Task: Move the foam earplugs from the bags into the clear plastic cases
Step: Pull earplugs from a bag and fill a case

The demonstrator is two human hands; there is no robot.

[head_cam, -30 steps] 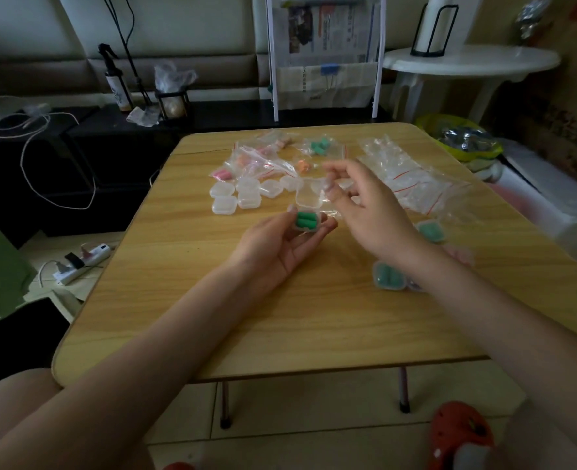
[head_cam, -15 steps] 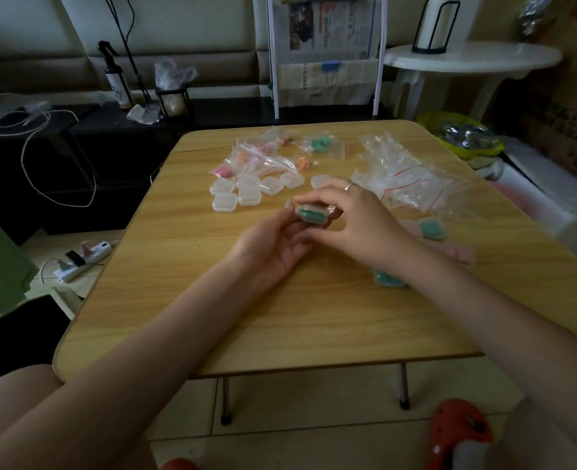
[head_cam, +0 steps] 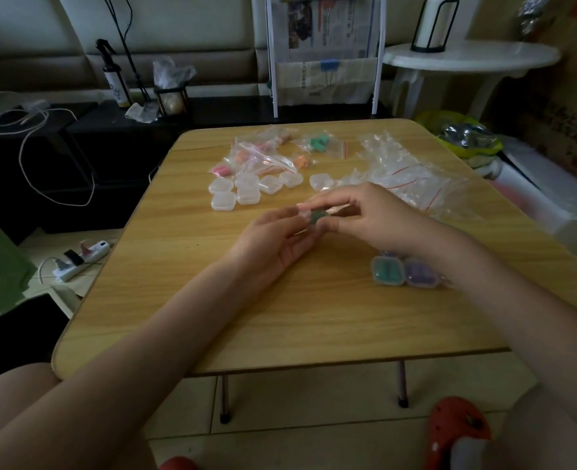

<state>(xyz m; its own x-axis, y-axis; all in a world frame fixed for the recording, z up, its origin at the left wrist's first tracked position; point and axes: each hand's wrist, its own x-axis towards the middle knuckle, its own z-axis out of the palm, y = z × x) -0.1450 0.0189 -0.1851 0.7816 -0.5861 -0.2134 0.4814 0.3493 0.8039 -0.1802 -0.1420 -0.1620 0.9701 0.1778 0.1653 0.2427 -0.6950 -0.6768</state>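
- Left hand [head_cam: 273,242] and right hand [head_cam: 375,215] together pinch one small clear case [head_cam: 316,217] holding green earplugs.
- Empty cases [head_cam: 243,191] sit on the table [head_cam: 212,300] beyond.

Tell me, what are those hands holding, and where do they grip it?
Both hands hold one small clear case with green earplugs inside. The left hand supports it from below; the right hand pinches its top and near edge.
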